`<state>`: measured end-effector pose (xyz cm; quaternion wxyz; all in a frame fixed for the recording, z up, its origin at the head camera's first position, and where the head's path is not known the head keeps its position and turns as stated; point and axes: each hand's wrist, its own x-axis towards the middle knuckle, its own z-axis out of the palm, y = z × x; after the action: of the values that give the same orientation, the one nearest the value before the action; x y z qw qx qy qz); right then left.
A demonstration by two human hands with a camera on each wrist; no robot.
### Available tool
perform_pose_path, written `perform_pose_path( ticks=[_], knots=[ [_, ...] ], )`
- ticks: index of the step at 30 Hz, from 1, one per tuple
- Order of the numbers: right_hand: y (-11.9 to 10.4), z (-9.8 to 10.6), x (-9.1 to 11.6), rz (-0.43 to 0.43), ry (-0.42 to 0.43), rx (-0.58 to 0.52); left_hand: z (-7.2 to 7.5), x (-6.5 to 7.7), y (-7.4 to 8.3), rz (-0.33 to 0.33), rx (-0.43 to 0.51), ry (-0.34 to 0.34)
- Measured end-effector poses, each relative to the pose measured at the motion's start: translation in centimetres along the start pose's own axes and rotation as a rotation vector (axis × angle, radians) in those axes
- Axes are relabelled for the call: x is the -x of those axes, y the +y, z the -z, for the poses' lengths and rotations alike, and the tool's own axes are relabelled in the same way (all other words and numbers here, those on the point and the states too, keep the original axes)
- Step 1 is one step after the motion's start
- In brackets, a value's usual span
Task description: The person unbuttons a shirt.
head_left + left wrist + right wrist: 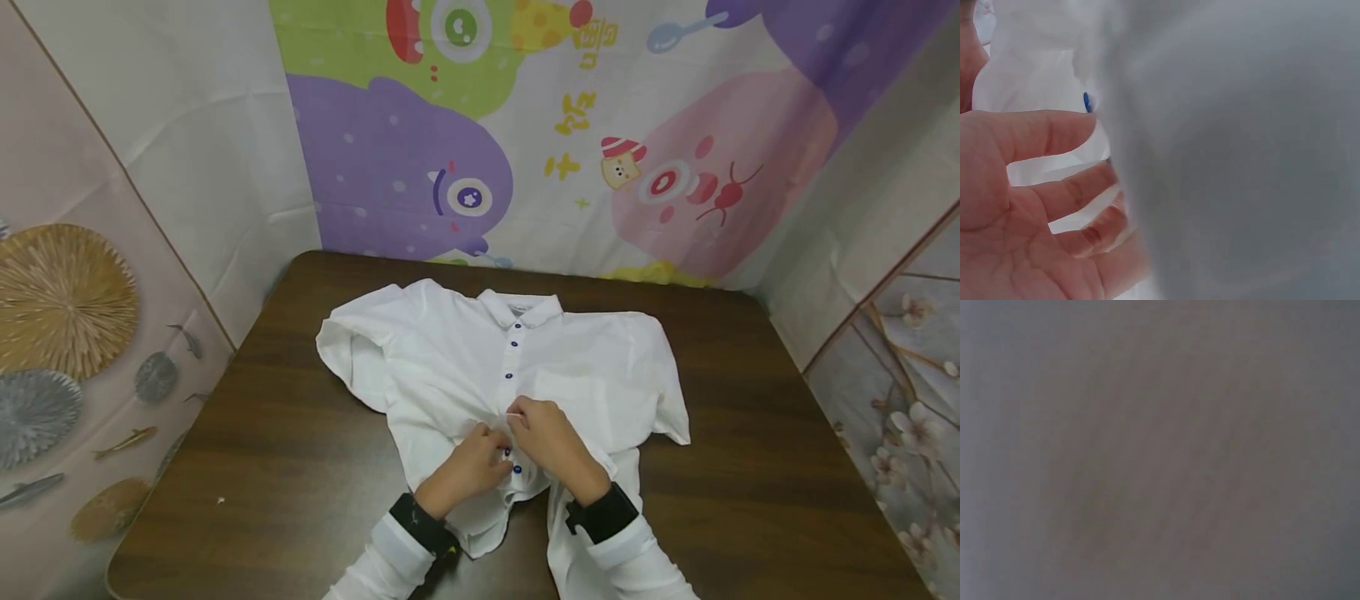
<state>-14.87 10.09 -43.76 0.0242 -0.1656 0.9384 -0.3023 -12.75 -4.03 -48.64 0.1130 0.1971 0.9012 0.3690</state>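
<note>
A white short-sleeved shirt (450, 350) lies front up, its collar toward the far side and dark blue buttons (509, 376) running down the placket. My left hand (468, 462) grips the placket low on the front, close beside a button. In the left wrist view, the left thumb (1054, 132) and fingers reach the cloth edge near a blue button (1087, 102), and fabric hides the fingertips. With fingers curled, my right hand (551, 437) pinches the placket just above the left hand. Only a dim blur fills the right wrist view.
The shirt rests on a dark brown wooden table (720, 500). Behind the table hangs a curtain (405, 167) with cartoon figures. Patterned cloth panels stand at left and right. A tiny white speck (221, 501) lies on the table at left.
</note>
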Motion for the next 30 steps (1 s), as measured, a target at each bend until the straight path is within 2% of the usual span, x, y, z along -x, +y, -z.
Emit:
perform_pose_path(
  ticks=[5, 9, 13, 15, 17, 20, 24, 30],
  knots=[
    [0.5, 0.5, 0.2, 0.003, 0.085, -0.073, 0.0, -0.4, -0.1, -0.112, 0.016, 0.060],
    [1.0, 1.2, -0.1, -0.006, 0.150, -0.163, 0.8, -0.9, 0.3, -0.121, 0.068, 0.135],
    [1.4, 1.8, -0.6, -0.029, 0.196, -0.219, 2.0, -1.6, 1.4, -0.099, 0.118, 0.310],
    [1.6, 2.1, -0.9, -0.038, 0.214, -0.240, 2.6, -2.1, 1.9, -0.106, 0.140, 0.408],
    [1.6, 2.2, -1.2, -0.044, 0.224, -0.258, 3.2, -2.6, 2.4, -0.124, 0.145, 0.471],
    [1.6, 2.5, -1.5, -0.058, 0.238, -0.278, 3.7, -3.3, 2.9, -0.139, 0.125, 0.490],
    [1.5, 2.9, -1.6, -0.083, 0.265, -0.312, 4.0, -4.1, 3.3, -0.107, 0.081, 0.468],
    [1.5, 3.3, -1.7, -0.092, 0.285, -0.333, 4.3, -4.6, 3.4, -0.085, 0.086, 0.435]
  ],
)
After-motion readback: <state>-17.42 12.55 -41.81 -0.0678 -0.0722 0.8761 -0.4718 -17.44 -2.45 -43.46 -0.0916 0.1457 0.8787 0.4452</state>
